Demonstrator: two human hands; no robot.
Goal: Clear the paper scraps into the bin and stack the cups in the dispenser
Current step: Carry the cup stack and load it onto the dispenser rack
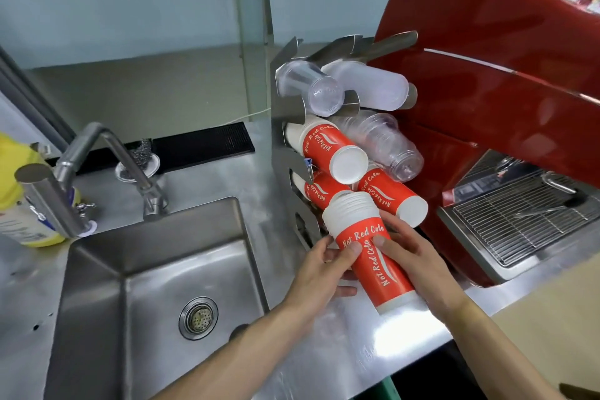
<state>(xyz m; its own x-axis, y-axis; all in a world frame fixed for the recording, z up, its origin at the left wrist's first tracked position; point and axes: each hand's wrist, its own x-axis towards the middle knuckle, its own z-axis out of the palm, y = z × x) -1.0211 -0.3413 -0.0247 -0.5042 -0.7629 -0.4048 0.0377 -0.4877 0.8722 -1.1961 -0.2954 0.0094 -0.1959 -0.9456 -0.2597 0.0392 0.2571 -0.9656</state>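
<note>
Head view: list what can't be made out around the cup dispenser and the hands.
- Bin and paper scraps: none in the head view.
- Dispenser bottom left slot: hidden behind the held stack of red cups.
- Cup count in that stack: rims too fine to count.
- Left hand fingers: partly under the stack.
- Right hand palm: turned away.
- Yellow bottle: cut by the left edge, label blurred.

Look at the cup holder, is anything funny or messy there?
Nothing is spilled or broken. One oddity: a small blue clip is pinched onto the metal dispenser beside the red paper cups, where only cups belong.
</note>
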